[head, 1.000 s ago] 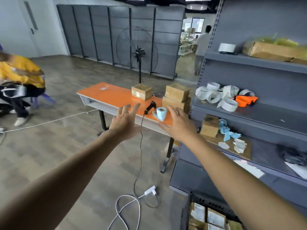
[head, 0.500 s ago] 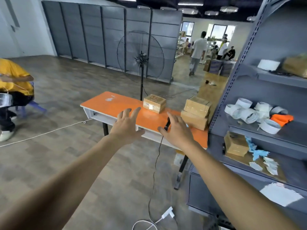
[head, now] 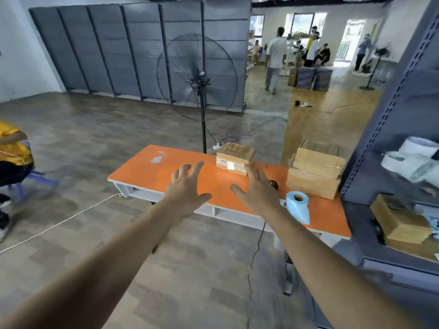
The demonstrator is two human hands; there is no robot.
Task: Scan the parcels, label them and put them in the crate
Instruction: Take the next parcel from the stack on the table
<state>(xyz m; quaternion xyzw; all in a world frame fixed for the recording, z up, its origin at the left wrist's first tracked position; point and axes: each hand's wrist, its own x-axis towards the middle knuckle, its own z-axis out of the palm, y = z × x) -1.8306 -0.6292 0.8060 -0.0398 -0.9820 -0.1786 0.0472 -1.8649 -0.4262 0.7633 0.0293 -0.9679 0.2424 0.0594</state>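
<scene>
No legible text, number or brand anywhere. On the front face of the lone parcel point(head: 235, 155) at frame centre, a small pale sticker point(head: 230, 165), too blurred to read; on its top face, faint darker marks, not decipherable. On the blue cartons point(head: 305, 78) in the upper right, pale printing, too small and soft to make out. Nothing readable on the stacked parcels point(head: 316, 172) at right centre, on the blue label roll point(head: 297, 204) just below them, or on the shelf box point(head: 401, 223) at the right edge.
</scene>
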